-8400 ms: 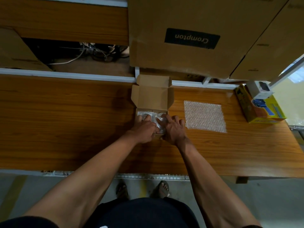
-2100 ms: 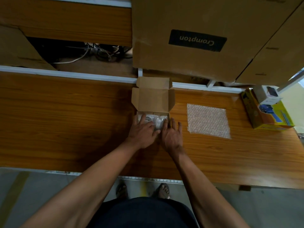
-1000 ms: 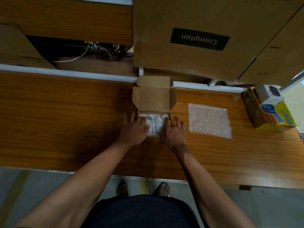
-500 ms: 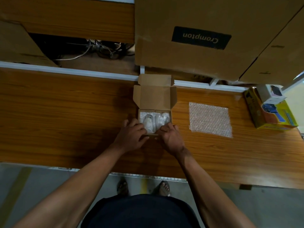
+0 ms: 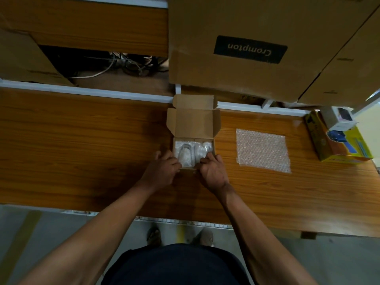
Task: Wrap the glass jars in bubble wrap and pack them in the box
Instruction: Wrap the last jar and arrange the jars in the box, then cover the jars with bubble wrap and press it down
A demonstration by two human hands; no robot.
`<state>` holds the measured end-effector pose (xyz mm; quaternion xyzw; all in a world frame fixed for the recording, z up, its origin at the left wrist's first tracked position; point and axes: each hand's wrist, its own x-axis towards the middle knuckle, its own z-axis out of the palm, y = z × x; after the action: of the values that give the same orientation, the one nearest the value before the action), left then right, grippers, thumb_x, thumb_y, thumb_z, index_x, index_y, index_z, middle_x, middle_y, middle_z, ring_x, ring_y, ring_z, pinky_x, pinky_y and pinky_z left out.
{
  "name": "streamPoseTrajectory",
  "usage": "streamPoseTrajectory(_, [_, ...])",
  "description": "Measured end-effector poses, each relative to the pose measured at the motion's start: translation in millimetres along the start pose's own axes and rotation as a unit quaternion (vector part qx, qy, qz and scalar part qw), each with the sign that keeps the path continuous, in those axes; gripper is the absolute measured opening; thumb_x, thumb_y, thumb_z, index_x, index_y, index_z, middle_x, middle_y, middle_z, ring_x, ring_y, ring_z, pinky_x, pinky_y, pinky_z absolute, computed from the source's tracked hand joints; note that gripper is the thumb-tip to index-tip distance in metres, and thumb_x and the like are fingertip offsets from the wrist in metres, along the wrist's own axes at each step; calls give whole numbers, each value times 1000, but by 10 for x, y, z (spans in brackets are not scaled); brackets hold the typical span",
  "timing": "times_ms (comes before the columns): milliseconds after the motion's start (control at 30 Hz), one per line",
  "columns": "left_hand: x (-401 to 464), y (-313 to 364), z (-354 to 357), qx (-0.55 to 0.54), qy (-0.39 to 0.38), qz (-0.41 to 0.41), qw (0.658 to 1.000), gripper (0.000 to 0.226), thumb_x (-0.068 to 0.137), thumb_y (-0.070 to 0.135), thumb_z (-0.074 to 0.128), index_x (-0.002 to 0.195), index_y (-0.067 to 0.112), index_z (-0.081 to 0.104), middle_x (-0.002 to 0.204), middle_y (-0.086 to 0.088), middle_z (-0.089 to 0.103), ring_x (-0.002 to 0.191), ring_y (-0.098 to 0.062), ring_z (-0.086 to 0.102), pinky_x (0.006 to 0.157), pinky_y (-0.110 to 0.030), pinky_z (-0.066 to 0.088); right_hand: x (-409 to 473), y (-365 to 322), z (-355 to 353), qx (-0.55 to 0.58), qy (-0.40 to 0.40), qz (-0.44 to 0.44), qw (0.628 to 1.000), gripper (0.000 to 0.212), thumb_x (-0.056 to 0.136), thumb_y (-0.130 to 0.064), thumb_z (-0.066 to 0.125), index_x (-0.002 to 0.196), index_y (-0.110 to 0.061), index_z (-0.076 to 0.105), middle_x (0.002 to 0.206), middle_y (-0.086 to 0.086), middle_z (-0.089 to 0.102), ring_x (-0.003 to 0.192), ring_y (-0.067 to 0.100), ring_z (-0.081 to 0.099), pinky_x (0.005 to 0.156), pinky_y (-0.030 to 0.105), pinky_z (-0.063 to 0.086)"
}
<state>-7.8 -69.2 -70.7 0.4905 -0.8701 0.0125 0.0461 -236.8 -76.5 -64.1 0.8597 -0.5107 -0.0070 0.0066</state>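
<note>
Small cardboard box [image 5: 193, 153] on the wooden table [image 5: 82, 151], lid flaps up at the far side. Two wrapped glass jars [image 5: 192, 154] inside, side by side, snug in bubble wrap. Left hand [image 5: 162, 171] at the near left corner of the box, fingers curled on the edge. Right hand [image 5: 212, 171] at the near right corner, fingers curled too, tips touching the wrap. Cannot tell for sure if pinching the wrap or just the box wall.

Spare sheet of bubble wrap [image 5: 263, 150] flat on the table, well apart to the right. Yellow carton [image 5: 339, 140] at the far right edge. Big brown Crompton carton [image 5: 246, 48] up behind the table.

Glass under the wrap, so easy to break. Wrap soft and squishy, a bit slippery. Jars probably a little heavy for such a small box. Best to hold the box low at both sides, not by the thin flaps. Best to press the jars down gently, not hard. Looks nearly done: jars in, lid not yet shut.
</note>
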Motion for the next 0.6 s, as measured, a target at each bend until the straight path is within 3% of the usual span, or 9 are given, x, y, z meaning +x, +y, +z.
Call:
streamPoseTrajectory(133, [33, 6, -56, 5, -28, -14, 999, 13, 92, 37, 67, 100, 30, 75, 101, 12, 68, 114, -21, 53, 93, -50, 37, -6, -7, 29, 3, -1, 6, 1000, 24, 97, -47, 62, 103, -29, 78, 108, -5, 70, 117, 22, 53, 98, 43, 36])
streamPoseTrajectory(333, [129, -13, -115, 9, -55, -2, 998, 17, 92, 28, 68, 106, 30, 77, 106, 10, 69, 115, -23, 53, 94, -50, 35, -20, -34, 25, 4, 0, 12, 1000, 23, 97, -44, 62, 103, -28, 77, 110, -3, 70, 116, 24, 54, 96, 45, 39])
streamPoseTrajectory(467, [121, -12, -82, 12, -33, -2, 999, 15, 92, 29, 70, 104, 30, 77, 105, 11, 69, 109, -22, 56, 90, -47, 36, -84, -26, 72, 19, 23, 10, 1000, 17, 94, -38, 68, 101, -25, 77, 108, -1, 70, 112, 24, 55, 92, 43, 40])
streamPoseTrajectory(600, [132, -41, -11, 16, 2, 18, 1000, 20, 94, 46, 65, 102, 31, 76, 102, 12, 68, 107, -19, 55, 90, -46, 37, -157, 77, 120, 47, 61, 7, 997, 19, 94, -40, 68, 105, -26, 76, 107, -3, 70, 110, 23, 54, 87, 42, 38])
